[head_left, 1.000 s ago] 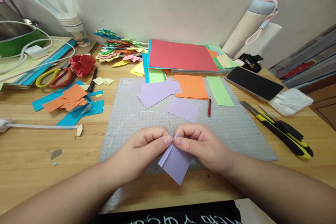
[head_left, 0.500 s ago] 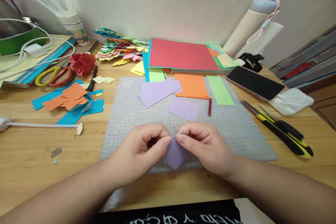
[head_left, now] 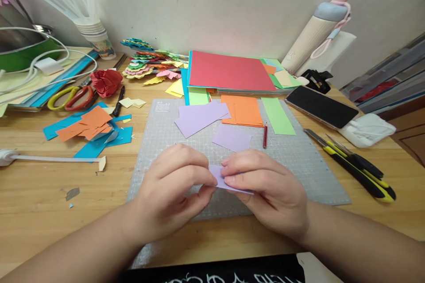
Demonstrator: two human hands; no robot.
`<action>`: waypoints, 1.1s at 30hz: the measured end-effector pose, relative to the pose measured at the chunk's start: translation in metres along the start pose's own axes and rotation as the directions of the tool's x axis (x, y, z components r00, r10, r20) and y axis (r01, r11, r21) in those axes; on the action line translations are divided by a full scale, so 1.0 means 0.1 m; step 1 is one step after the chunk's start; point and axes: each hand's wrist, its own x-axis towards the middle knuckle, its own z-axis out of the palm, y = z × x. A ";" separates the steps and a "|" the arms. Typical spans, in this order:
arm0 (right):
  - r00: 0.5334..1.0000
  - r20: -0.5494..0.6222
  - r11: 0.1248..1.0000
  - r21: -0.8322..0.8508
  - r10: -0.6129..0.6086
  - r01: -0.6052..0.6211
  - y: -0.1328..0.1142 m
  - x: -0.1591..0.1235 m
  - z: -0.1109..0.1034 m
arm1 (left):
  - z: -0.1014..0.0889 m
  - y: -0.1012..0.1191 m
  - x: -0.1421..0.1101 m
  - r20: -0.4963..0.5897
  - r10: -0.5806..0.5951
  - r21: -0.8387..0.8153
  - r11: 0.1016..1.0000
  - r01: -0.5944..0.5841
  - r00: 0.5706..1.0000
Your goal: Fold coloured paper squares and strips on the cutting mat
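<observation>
Between my two hands is a small piece of purple paper (head_left: 217, 171), held above the front half of a grey cutting mat (head_left: 159, 141). My left hand (head_left: 177, 185) pinches its left side between thumb and fingers. On the other side my right hand (head_left: 265, 185) grips the paper, fingers on top and thumb underneath. Part of the sheet is hidden by the fingers. Just beyond lie a single purple paper piece (head_left: 231, 137) and overlapping purple papers (head_left: 197, 119). Beside these are a stack of orange paper (head_left: 244, 111), a green strip (head_left: 278, 116) and a short dark red stick (head_left: 265, 137).
Rightward lie a yellow-black utility knife (head_left: 358, 168), a phone (head_left: 322, 106) and a white case (head_left: 368, 128). Red paper (head_left: 229, 70) tops a stack behind the mat. Scissors (head_left: 71, 97), a red crumpled paper flower (head_left: 106, 82) and orange scraps (head_left: 89, 124) lie left. A bottle (head_left: 315, 31) leans at the wall.
The purple paper has turned from hanging down with a pointed lower corner to lying flatter between the hands. My fingers have shifted from a thumbs-on-top pinch to fingers over the top.
</observation>
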 end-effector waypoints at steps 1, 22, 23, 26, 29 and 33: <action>0.999 -0.008 0.997 -0.055 -0.051 0.050 -0.01 0.00 -0.02 | -0.01 0.01 0.00 -0.020 0.009 0.010 1.000 -0.009 1.000; 0.904 0.199 0.885 0.210 0.378 -0.416 0.01 -0.01 0.09 | 0.09 0.04 -0.01 0.161 -0.512 -0.263 0.802 0.536 0.844; 0.898 0.193 0.881 0.195 0.397 -0.431 0.01 -0.01 0.10 | 0.10 0.04 0.00 0.179 -0.524 -0.250 0.794 0.554 0.832; 0.890 0.175 0.883 0.145 0.422 -0.447 0.01 -0.01 0.10 | 0.11 0.04 0.02 0.243 -0.515 -0.226 0.794 0.564 0.822; 0.880 0.178 0.879 0.114 0.440 -0.462 0.01 0.00 0.10 | 0.12 0.05 0.02 0.286 -0.486 -0.195 0.815 0.546 0.826; 0.860 0.164 0.865 0.065 0.483 -0.498 0.01 0.01 0.10 | 0.14 0.05 0.00 0.284 -0.480 -0.150 0.833 0.533 0.830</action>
